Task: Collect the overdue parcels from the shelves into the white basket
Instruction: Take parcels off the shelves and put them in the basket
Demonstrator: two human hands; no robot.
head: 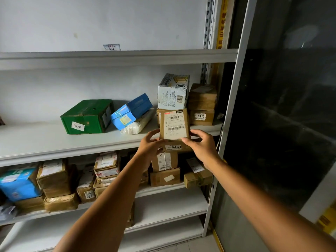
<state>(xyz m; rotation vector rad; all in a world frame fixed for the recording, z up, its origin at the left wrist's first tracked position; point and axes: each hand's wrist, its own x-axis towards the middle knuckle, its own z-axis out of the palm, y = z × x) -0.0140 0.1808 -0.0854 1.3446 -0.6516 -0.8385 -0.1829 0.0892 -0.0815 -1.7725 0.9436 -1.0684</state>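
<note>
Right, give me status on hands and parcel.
Left hand, right hand both hold parcel 0461. Basket not in view. Nothing in the way.

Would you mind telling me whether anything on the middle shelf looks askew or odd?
Yes. The blue box lies tilted, propped on a white bagged parcel instead of flat on the middle shelf. The green box sits skewed, its 0401 label upside down. The held brown parcel looks intact.
</note>
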